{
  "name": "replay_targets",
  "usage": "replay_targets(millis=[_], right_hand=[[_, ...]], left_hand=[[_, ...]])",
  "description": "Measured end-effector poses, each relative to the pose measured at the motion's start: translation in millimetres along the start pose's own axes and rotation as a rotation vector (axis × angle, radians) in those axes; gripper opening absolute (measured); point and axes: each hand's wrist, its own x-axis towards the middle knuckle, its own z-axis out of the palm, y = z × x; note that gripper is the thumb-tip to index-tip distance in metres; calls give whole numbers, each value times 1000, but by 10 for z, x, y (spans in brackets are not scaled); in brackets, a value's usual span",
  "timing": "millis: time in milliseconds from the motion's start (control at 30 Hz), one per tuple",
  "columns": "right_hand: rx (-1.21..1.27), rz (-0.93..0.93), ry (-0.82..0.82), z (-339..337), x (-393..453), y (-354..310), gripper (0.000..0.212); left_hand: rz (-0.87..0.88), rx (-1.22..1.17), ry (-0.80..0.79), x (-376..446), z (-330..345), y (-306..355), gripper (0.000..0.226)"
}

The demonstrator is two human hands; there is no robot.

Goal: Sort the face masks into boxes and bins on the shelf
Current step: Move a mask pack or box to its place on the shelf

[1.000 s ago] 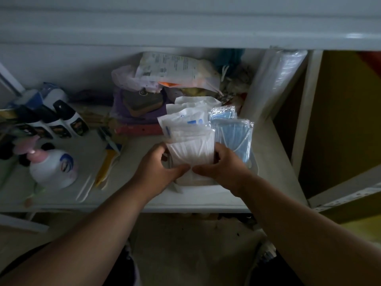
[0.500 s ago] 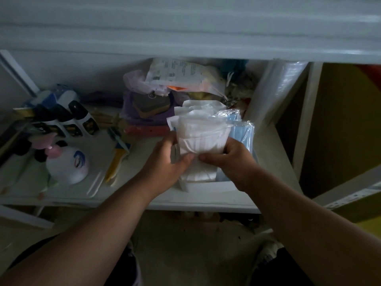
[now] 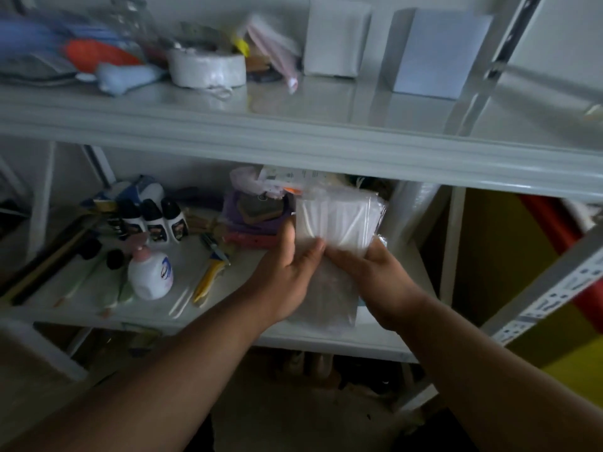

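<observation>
A clear plastic pack of white face masks (image 3: 339, 223) is held up in front of the lower shelf. My left hand (image 3: 287, 272) grips its lower left side, thumb on the front. My right hand (image 3: 372, 275) holds its lower right edge with curled fingers. The pack's loose plastic end hangs down between my wrists. The bin with the other masks is hidden behind the pack and my hands. On the upper shelf (image 3: 326, 102) stand a white box (image 3: 332, 37) and a pale blue box (image 3: 437, 50).
The lower shelf (image 3: 98, 288) carries a lotion bottle (image 3: 151, 275), several roll-on bottles (image 3: 153, 220), a yellow cutter (image 3: 208, 275) and a purple box (image 3: 251, 213). The upper shelf bears a tape roll (image 3: 207, 68) and soft toys (image 3: 81, 50). A metal upright (image 3: 453, 243) stands right.
Both hands have lifted the white mask pack up and out of the bin. The view has tilted up, and the upper shelf with its boxes has come into sight.
</observation>
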Motion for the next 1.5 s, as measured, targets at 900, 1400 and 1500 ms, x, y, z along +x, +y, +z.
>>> replay_targets(millis=[900, 1400, 1500], right_hand=[[-110, -524, 116, 259, -222, -2350, 27], [-424, -400, 167, -81, 1042, -2176, 25], [-427, -365, 182, -152, 1179, -2019, 38]], left_hand=[[474, 13, 12, 202, -567, 2429, 65], [286, -8, 57, 1408, -487, 2109, 78], [246, -47, 83, 1521, -481, 2008, 69]])
